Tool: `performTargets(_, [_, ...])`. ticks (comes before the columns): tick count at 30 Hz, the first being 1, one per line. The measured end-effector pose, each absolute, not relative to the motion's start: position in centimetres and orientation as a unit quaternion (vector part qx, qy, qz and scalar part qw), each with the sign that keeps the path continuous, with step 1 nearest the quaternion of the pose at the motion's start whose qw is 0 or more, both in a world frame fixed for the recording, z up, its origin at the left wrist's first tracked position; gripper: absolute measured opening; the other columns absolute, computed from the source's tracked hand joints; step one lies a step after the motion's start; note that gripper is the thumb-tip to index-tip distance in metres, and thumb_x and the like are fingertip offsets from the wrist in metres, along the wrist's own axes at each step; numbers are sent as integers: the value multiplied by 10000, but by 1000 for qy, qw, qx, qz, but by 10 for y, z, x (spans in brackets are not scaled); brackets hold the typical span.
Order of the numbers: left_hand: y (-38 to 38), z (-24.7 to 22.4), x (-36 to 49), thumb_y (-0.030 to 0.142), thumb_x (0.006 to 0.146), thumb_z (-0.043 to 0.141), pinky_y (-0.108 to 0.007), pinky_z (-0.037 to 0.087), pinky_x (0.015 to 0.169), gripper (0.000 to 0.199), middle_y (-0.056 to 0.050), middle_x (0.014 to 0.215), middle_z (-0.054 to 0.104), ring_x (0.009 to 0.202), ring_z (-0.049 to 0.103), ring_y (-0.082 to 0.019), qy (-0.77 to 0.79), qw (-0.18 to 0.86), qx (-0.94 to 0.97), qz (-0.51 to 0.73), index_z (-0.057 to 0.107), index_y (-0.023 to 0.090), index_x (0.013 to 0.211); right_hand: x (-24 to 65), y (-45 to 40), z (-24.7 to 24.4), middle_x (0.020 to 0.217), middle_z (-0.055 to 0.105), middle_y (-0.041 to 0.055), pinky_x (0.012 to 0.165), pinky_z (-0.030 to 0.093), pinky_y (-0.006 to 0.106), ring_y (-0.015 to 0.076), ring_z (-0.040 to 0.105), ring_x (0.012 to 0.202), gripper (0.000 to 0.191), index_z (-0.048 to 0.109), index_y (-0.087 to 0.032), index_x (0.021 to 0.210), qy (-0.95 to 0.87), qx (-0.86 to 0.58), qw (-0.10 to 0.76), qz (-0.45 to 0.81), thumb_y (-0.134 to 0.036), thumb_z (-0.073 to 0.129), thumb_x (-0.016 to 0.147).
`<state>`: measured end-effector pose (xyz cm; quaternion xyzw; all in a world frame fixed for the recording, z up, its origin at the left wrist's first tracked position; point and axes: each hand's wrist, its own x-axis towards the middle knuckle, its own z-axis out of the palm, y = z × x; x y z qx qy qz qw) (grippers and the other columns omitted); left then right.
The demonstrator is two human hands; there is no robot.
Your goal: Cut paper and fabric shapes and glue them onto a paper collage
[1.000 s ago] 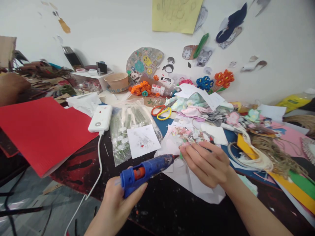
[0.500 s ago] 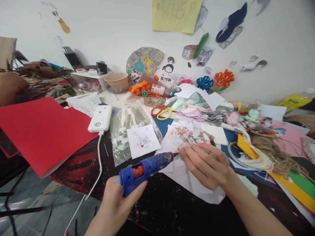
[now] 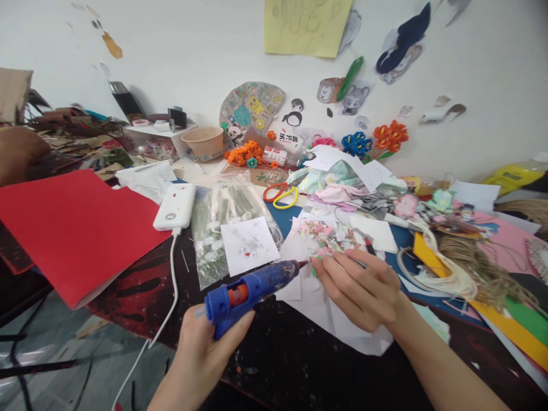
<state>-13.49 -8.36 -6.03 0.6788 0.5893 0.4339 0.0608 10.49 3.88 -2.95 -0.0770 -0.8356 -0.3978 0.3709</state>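
Note:
My left hand [image 3: 209,342] is closed around the handle of a blue hot glue gun [image 3: 254,285], which has an orange part inside its body. The dark nozzle of the gun points right, close to the fingertips of my right hand [image 3: 357,288]. That right hand is closed in a pinch over a white paper sheet [image 3: 338,325]; what sits between its fingers is hidden. A thin greyish edge shows behind the fingers, too small to name. Small pink, white and green scraps [image 3: 317,231] lie on the paper just beyond both hands.
A white power bank [image 3: 174,205] with a cable lies left, beside red card [image 3: 81,228]. Near the middle are a clear bag of stems [image 3: 205,245], a white paper square [image 3: 249,246] and scissors [image 3: 286,197]. Fabric, cord [image 3: 432,274] and coloured sheets crowd the right. Another person's hand [image 3: 21,151] is far left.
The glue gun in my left hand has drawn slightly left and up, its nozzle a little farther from my right fingertips. My right hand stays nearly still.

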Motion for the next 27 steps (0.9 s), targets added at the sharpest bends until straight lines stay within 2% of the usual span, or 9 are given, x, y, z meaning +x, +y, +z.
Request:
performTargets(4, [-81, -61, -136, 228, 899, 598, -128, 457, 480, 190, 71, 542, 573, 457, 537, -75, 589, 62, 669, 449, 637, 186, 718, 106, 40, -32, 735, 732, -18, 793, 530, 289, 117, 643, 740, 61, 740, -170, 774, -834, -75, 378, -394, -128, 776, 797])
performTargets(11, [-77, -59, -137, 170, 861, 587, -138, 465, 520, 165, 40, 593, 638, 499, 574, -83, 612, 53, 647, 451, 657, 159, 712, 109, 41, -34, 728, 733, -7, 802, 531, 308, 134, 643, 753, 73, 748, -160, 790, -838, -72, 376, -389, -90, 768, 787])
performTargets(17, [-76, -63, -140, 179, 852, 583, -150, 442, 494, 202, 30, 555, 617, 482, 554, -88, 631, 45, 629, 453, 640, 151, 660, 111, 42, -33, 724, 731, 7, 791, 524, 318, 146, 641, 759, 88, 747, -155, 781, -837, -67, 381, -387, -71, 774, 771])
performTargets(22, [-77, -60, -140, 186, 860, 591, -150, 462, 505, 153, 22, 618, 662, 510, 588, -96, 615, 54, 640, 458, 683, 153, 743, 110, 40, -31, 731, 732, 5, 785, 519, 312, 141, 639, 760, 91, 744, -160, 785, -841, -86, 371, -385, -71, 764, 784])
performTargets(27, [-84, -63, -138, 234, 901, 588, -145, 433, 443, 205, 55, 522, 569, 431, 516, -81, 591, 74, 668, 446, 658, 178, 716, 110, 39, -30, 744, 741, 15, 772, 519, 317, 146, 640, 752, 74, 741, -145, 808, -842, -88, 372, -380, -77, 763, 792])
